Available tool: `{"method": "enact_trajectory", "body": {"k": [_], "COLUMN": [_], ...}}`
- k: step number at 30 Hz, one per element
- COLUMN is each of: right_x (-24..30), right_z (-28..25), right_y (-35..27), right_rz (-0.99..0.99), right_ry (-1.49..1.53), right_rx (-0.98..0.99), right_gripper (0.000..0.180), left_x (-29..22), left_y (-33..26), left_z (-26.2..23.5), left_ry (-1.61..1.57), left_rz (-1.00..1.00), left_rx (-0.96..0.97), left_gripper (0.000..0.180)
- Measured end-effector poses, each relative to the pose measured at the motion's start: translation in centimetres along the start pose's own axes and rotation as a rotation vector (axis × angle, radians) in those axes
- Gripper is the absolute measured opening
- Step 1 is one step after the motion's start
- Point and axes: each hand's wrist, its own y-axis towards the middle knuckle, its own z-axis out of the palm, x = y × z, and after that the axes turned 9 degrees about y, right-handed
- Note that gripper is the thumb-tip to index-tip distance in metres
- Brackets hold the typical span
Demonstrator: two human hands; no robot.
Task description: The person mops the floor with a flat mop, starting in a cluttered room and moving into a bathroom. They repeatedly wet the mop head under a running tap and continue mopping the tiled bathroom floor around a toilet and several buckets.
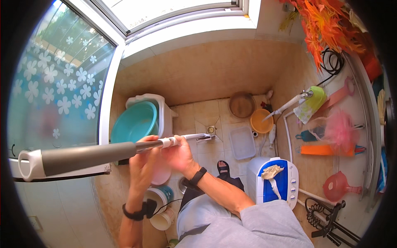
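Across my front runs a telescopic pole [89,158], with a thick grey grip, a white hanging loop at its left end and a metal tube. Its far, thinner white end reaches toward the floor drain, where a small head shows, its kind unclear. My right hand [178,155] is closed round the pole beside the white collar [167,142]. My left hand [143,164] is closed on the metal tube just past the grey grip, its fingers partly hidden and slightly blurred. Both wrists wear dark bands.
A teal basin [134,122] leans by a white plastic stool [166,110] at left. Right of the floor drain [211,129] lie a clear tray [242,142], a brown basin [242,104] and an orange basin [261,120]. A blue-and-white machine [273,182] stands near my foot.
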Motion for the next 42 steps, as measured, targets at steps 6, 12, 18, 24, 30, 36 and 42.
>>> {"method": "enact_trajectory", "body": {"k": [6, 12, 18, 24, 30, 36, 42], "right_x": [3.0, 9.1, 16.5, 16.4, 10.8, 6.3, 6.2], "right_z": [4.2, 5.1, 0.1, -7.4, -15.3, -20.7, -23.2], "right_y": [2.3, -0.6, -10.4, -22.3, -27.9, -31.2, -38.8], "right_rz": [-0.023, -0.039, -0.471, -0.911, -1.202, -1.398, -1.677], "right_ry": [-0.075, -0.361, -0.237, -0.099, 0.130, 0.324, 0.409], "right_rx": [0.065, 0.013, -0.203, -0.391, -0.566, -0.556, -0.460], "right_gripper": [0.038, 0.050, 0.049, 0.034, 0.030, 0.027, 0.022], "left_x": [4.8, 5.7, 9.4, 14.9, 20.3, 25.8, 27.3], "left_y": [7.6, 19.2, 34.4, 47.1, 55.0, 61.9, 58.9], "left_z": [3.9, 6.2, 7.6, 10.3, 12.6, 11.8, 10.4], "left_ry": [-0.010, -0.150, -0.086, -0.045, -0.235, -0.186, -0.221], "left_rz": [0.057, 0.154, 0.074, 0.063, -0.102, -0.254, -0.373], "left_rx": [0.098, 0.069, 0.095, 0.017, -0.019, -0.074, -0.015], "left_gripper": [0.025, 0.023, 0.025, 0.024, 0.031, 0.037, 0.049]}}
